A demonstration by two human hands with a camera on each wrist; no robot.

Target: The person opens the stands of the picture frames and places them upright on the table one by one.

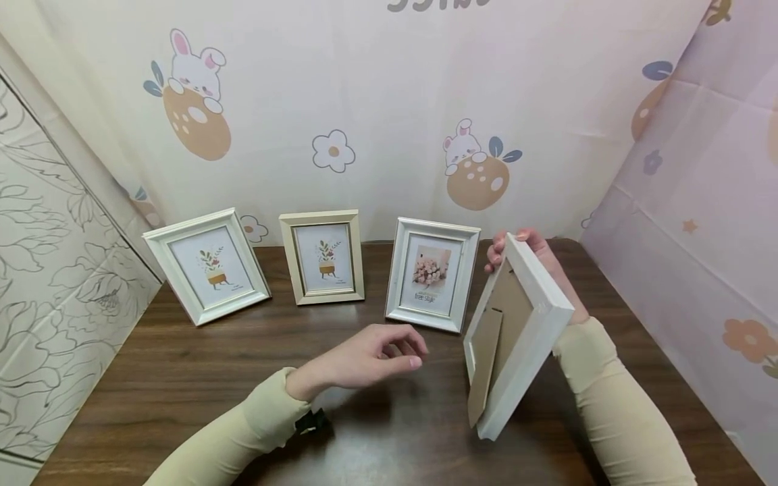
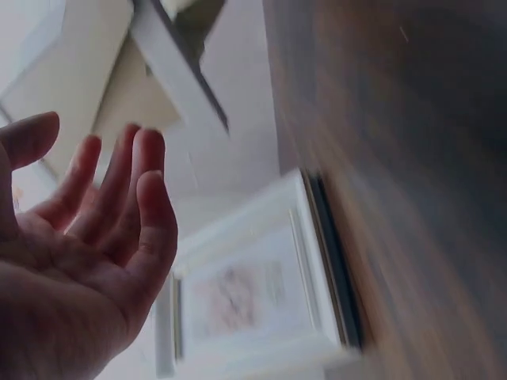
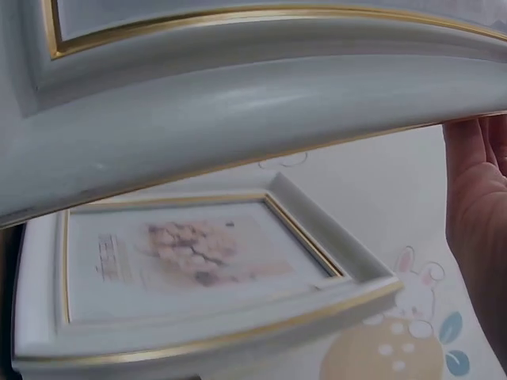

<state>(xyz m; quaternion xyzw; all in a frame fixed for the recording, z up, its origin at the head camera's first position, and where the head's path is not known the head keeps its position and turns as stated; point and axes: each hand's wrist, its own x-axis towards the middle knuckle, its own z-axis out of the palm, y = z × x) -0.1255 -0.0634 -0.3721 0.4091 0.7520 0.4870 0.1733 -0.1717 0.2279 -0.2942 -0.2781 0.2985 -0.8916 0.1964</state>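
Observation:
My right hand (image 1: 541, 253) grips the top edge of a white picture frame (image 1: 535, 337), which is tilted with its brown back and fold-out stand leg (image 1: 486, 368) facing the head camera. In the right wrist view the front moulding (image 3: 253, 111) of this frame, with a gold inner line, fills the top. My left hand (image 1: 371, 354) hovers over the table with loosely curled fingers and nothing in them; the left wrist view shows its palm. Behind it stands a white picture frame with a pink flower print (image 1: 431, 275).
On the dark wooden table (image 1: 389, 439) stand a cream picture frame (image 1: 322, 256) and another white picture frame (image 1: 208, 266), both with potted plant prints. A rabbit-patterned cloth (image 1: 389, 135) hangs behind the table and another patterned sheet (image 1: 699, 236) on the right.

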